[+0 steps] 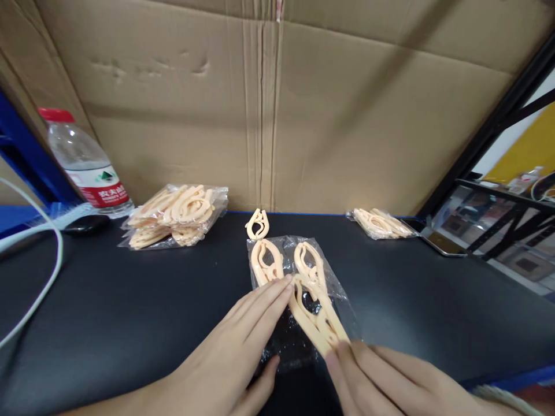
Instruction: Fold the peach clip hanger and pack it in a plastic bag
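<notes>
A clear plastic bag (pixel 333 289) lies on the black table (pixel 130 312) in front of me, with peach plastic hangers (pixel 310 277) on or in it. My left hand (pixel 243 341) lies flat on the bag's left side, fingers stretched out, fingertips touching one hanger. My right hand (pixel 381 375) pinches the near end of the hangers at the bag's lower right. A small loose hanger piece (pixel 257 224) lies just beyond the bag.
A pile of bagged hangers (pixel 176 215) sits at the back left, another bagged set (pixel 380 223) at the back right. A water bottle (pixel 84 164) stands far left beside a white cable (pixel 47 271). A phone (pixel 442 242) lies at the right. Cardboard (pixel 277 115) walls the back.
</notes>
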`<state>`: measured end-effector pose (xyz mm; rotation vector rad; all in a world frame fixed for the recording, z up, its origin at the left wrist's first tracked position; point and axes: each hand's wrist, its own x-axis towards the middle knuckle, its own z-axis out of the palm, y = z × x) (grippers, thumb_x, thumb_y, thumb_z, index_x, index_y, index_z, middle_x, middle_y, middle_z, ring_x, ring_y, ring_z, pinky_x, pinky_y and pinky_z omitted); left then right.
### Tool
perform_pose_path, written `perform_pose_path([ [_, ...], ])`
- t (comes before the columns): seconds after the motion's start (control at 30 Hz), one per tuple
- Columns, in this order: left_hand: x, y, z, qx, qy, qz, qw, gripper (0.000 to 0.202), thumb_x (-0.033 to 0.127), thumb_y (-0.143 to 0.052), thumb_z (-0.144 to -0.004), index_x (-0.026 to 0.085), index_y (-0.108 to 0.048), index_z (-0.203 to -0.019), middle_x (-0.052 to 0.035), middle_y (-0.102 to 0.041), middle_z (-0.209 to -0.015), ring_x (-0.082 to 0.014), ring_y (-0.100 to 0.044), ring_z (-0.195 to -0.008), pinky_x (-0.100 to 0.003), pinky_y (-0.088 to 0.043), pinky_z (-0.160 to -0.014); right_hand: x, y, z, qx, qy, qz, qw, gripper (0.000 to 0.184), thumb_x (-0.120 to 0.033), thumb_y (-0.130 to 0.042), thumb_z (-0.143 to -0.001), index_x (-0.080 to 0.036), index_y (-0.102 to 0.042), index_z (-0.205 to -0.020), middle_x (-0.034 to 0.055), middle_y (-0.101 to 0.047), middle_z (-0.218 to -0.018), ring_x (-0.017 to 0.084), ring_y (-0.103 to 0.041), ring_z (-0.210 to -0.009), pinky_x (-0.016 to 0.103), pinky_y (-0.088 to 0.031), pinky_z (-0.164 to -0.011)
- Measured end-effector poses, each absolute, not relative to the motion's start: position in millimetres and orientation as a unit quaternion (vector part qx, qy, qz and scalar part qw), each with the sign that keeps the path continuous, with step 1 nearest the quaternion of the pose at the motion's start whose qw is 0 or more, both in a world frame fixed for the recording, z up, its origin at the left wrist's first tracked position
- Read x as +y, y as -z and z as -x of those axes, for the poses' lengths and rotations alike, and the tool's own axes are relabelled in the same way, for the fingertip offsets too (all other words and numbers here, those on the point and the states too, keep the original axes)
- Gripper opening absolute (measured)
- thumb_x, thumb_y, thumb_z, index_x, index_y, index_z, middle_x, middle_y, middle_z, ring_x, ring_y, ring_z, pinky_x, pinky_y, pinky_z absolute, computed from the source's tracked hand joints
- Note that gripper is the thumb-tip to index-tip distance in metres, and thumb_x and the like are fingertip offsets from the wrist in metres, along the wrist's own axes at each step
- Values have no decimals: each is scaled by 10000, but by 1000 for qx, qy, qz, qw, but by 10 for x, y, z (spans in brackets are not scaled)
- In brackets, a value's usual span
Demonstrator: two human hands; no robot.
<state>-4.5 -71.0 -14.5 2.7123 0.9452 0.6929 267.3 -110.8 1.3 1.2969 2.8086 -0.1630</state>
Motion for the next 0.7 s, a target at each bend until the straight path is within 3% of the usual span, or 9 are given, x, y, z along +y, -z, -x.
perform_pose_path([
  [0.07,-715,146,41,316,-235,-915,87,788,73,-435,-850,233,-76,-1534,-89,-240,-1581,-281,-299,-1416,-469,-350,-1120,-993,-63,-2454,939,-239,-223,-105,190,-122,-554,-848,-151,-711,-951,115,-735,-958,232,-670,-782,316,-571,-626],
  [0.13,-719,144,43,320,-238,-913,80,792,64,-437,-843,236,-84,-1531,-88,-258,-1575,-275,-311,-1412,-461,-358,-1119,-805,-60,-2277,919,-333,-158,-136,213,-103,-490,-854,-109,-696,-798,157,-707,-827,232,-631,-649,340,-528,-545],
  [0.27,-727,121,43,324,-240,-912,72,802,48,-447,-820,248,-119,-1523,-81,-302,-1558,-269,-343,-1397,-455,-372,-1116,-508,72,-2090,896,-371,-202,-136,242,-47,-455,-815,-74,-691,-767,143,-638,-681,236,-571,-567,349,-472,-495],
  [0.5,-736,79,18,325,-241,-911,81,828,43,-458,-794,274,-136,-1521,-63,-330,-1547,-268,-372,-1381,-453,-393,-1107,-498,156,-2058,850,-422,-291,-122,235,-33,-492,-739,-74,-723,-759,142,-629,-663,255,-525,-661,354,-442,-537],
  [0.7,-716,73,8,320,-252,-908,95,838,50,-467,-795,293,-138,-1527,-46,-338,-1544,-275,-386,-1372,-456,-387,-1111,-492,171,-2115,851,-418,-304,-88,310,-21,-440,-756,-36,-724,-881,196,-690,-833,282,-546,-746,410,-480,-677],
])
